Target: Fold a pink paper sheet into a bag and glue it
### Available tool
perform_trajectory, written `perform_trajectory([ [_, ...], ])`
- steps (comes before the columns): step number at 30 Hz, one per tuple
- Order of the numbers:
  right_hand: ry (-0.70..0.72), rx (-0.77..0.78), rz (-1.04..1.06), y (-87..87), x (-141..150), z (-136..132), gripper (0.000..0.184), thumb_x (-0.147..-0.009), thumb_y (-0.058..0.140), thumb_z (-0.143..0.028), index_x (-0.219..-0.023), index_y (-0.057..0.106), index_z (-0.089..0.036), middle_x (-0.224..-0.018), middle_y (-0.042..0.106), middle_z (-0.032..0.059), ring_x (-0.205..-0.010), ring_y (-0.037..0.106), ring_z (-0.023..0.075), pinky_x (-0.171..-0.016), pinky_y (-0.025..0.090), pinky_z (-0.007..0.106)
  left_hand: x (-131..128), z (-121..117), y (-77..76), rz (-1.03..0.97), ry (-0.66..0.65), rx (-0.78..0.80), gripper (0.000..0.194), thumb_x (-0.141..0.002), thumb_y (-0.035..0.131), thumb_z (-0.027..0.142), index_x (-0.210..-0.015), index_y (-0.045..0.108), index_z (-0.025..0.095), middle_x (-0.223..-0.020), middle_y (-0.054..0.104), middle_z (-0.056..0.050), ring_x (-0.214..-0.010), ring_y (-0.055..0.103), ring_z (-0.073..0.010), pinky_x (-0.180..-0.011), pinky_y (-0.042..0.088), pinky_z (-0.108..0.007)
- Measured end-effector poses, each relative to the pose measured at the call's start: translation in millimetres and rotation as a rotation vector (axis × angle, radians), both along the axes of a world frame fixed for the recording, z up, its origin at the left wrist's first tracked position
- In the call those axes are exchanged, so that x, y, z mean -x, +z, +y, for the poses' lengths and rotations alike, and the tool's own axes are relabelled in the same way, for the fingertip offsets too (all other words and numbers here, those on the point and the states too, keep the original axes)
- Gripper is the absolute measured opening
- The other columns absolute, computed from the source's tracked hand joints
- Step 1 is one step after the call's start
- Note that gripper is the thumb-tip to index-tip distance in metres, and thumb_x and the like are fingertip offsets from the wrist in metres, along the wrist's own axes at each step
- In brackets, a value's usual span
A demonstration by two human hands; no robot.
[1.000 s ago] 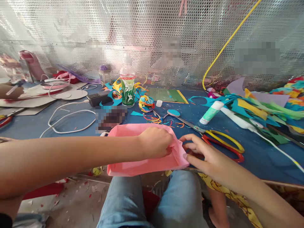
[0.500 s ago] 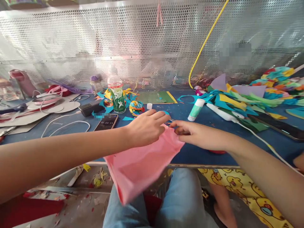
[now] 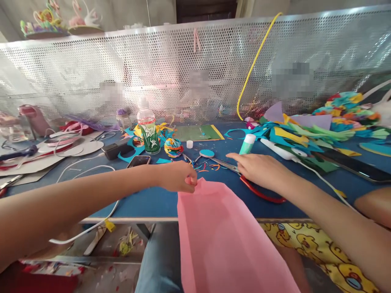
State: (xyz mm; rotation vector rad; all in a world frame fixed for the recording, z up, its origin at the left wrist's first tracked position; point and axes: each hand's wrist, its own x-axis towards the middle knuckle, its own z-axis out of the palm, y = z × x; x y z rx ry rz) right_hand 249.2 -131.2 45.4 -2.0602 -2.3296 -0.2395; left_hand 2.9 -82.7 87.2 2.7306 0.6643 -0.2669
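My left hand (image 3: 179, 177) is closed in a pinch on the top corner of a pink paper sheet (image 3: 226, 240), which hangs unfolded from the table edge down over my lap. My right hand (image 3: 259, 176) lies on the blue table (image 3: 152, 201) over the red-handled scissors (image 3: 265, 194), fingers stretched toward the blades (image 3: 224, 164); whether it grips the handles is hidden. A glue stick (image 3: 247, 144) stands just beyond that hand.
A drink bottle (image 3: 148, 128), phone (image 3: 138, 161), black box (image 3: 114, 150), white cable (image 3: 82, 169) and coloured paper ball (image 3: 173, 147) sit mid-table. Paper scraps (image 3: 308, 132) pile at the right. A perforated metal screen (image 3: 195, 73) closes the back. A person's arm (image 3: 374, 205) shows at right.
The pink sheet has swung off the table and now hangs open from my left hand. My right hand let go of it and moved right onto the scissors.
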Motion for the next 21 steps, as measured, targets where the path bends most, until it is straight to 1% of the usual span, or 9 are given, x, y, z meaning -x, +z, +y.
perform_trajectory([
  [2, -0.025, -0.039, -0.260, -11.3, -14, 1, 0.055, -0.080, 0.039, -0.009, -0.132, 0.041, -0.024, -0.083, 0.068, 0.0103, -0.066, 0.064, 0.0239, -0.050, 0.037, 0.027, 4, 3, -4.1, -0.004, 0.047, 0.060, 0.014, -0.072, 0.051, 0.023, -0.077, 0.062, 0.016, -0.077, 0.061, 0.000, -0.068, 0.051, -0.0105, -0.060, 0.037, -0.019],
  [4, 0.007, -0.074, -0.422, -20.2, -23, 0, 0.064, -0.078, 0.038, -0.002, -0.137, 0.033, -0.023, -0.075, 0.067, 0.0095, -0.064, 0.064, 0.0230, -0.050, 0.037, 0.026, 7, 6, -8.7, -0.015, 0.095, 0.118, 0.017, -0.072, 0.051, 0.027, -0.079, 0.061, 0.016, -0.077, 0.059, 0.002, -0.064, 0.048, -0.0092, -0.056, 0.035, -0.019],
  [6, 0.003, -0.089, -0.518, -24.7, -29, -2, 0.070, -0.076, 0.037, 0.001, -0.141, 0.025, -0.025, -0.071, 0.065, 0.0082, -0.061, 0.063, 0.0216, -0.049, 0.036, 0.025, 10, 9, -13.0, -0.030, 0.126, 0.171, 0.017, -0.073, 0.050, 0.030, -0.080, 0.061, 0.017, -0.074, 0.055, 0.003, -0.062, 0.045, -0.0084, -0.053, 0.032, -0.018],
  [10, -0.080, -0.056, -0.575, -24.6, -32, -1, 0.075, -0.076, 0.035, 0.004, -0.142, 0.017, -0.026, -0.071, 0.064, 0.0075, -0.057, 0.063, 0.0203, -0.046, 0.035, 0.025, 13, 10, -16.7, -0.079, 0.122, 0.217, 0.016, -0.073, 0.050, 0.029, -0.063, 0.050, 0.016, -0.061, 0.042, 0.005, -0.057, 0.035, -0.0073, -0.049, 0.027, -0.019],
  [12, -0.080, -0.064, -0.582, -25.5, -35, 6, 0.071, -0.078, 0.034, 0.003, -0.142, 0.021, -0.026, -0.078, 0.064, 0.0095, -0.058, 0.063, 0.0202, -0.046, 0.035, 0.026, 14, 9, -16.0, -0.097, 0.132, 0.224, 0.015, -0.072, 0.050, 0.027, -0.062, 0.048, 0.016, -0.061, 0.041, 0.005, -0.058, 0.035, -0.0072, -0.050, 0.027, -0.019],
  [14, -0.054, -0.117, -0.593, -29.5, -42, 15, 0.066, -0.079, 0.033, 0.002, -0.140, 0.028, -0.025, -0.088, 0.064, 0.0119, -0.062, 0.062, 0.0199, -0.047, 0.035, 0.027, 15, 8, -14.8, -0.102, 0.156, 0.224, 0.010, -0.071, 0.050, 0.026, -0.068, 0.053, 0.017, -0.065, 0.047, 0.005, -0.061, 0.040, -0.0077, -0.053, 0.031, -0.018],
  [16, -0.027, -0.191, -0.602, -35.3, -51, 26, 0.063, -0.079, 0.034, 0.002, -0.136, 0.036, -0.024, -0.093, 0.062, 0.0124, -0.068, 0.061, 0.0197, -0.048, 0.034, 0.026, 16, 8, -13.9, -0.098, 0.180, 0.214, 0.013, -0.071, 0.050, 0.027, -0.075, 0.058, 0.018, -0.070, 0.052, 0.004, -0.063, 0.044, -0.0085, -0.055, 0.033, -0.019],
  [19, 0.022, -0.289, -0.604, -39.8, -61, 39, 0.058, -0.077, 0.037, 0.002, -0.127, 0.047, -0.025, -0.089, 0.062, 0.0100, -0.070, 0.059, 0.0193, -0.049, 0.033, 0.026, 17, 9, -14.4, -0.090, 0.208, 0.206, 0.017, -0.071, 0.049, 0.029, -0.078, 0.060, 0.018, -0.072, 0.056, 0.003, -0.062, 0.046, -0.0089, -0.054, 0.033, -0.020],
  [21, 0.088, -0.352, -0.573, -36.0, -61, 43, 0.052, -0.077, 0.039, 0.001, -0.120, 0.053, -0.025, -0.083, 0.062, 0.0081, -0.068, 0.059, 0.0189, -0.051, 0.033, 0.026, 19, 11, -16.8, -0.096, 0.211, 0.217, 0.019, -0.072, 0.049, 0.030, -0.078, 0.061, 0.017, -0.073, 0.057, 0.003, -0.063, 0.046, -0.0091, -0.054, 0.033, -0.020],
])
